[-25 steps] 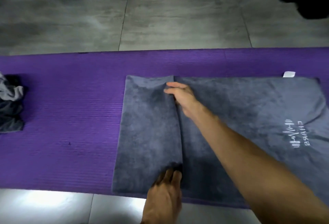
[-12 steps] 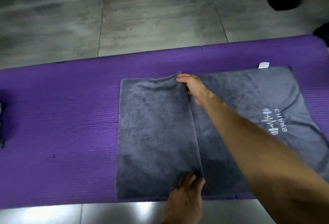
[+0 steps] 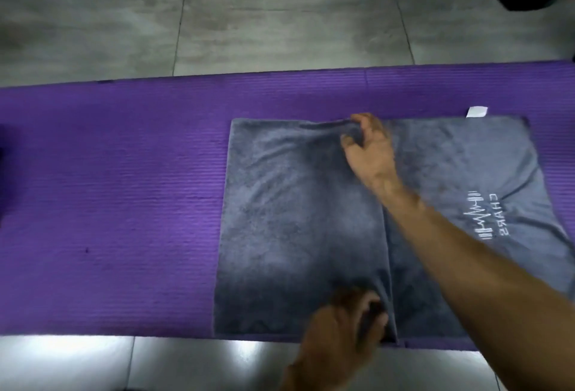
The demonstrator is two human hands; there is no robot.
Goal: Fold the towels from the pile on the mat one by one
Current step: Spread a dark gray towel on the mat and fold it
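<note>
Head view: both hands, right hand (image 3: 370, 149) and left hand (image 3: 339, 337), pinch the folded edge of the grey rectangular microfibre towel (image 3: 295, 219) on the purple foam mat (image 3: 124, 188); uneven pulling would probably skew the fold.

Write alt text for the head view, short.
Two hands pinch the far and near corners of a flap folded over a grey towel on a purple mat: right hand far, left hand near. Grey tiled floor surrounds the mat.

Only one view here: head cam, wide-angle, looking forward and down from above near edge of purple mat (image 3: 124, 173). Close range, grey tiled floor (image 3: 249, 17) beyond. No second view to overlap.
</note>
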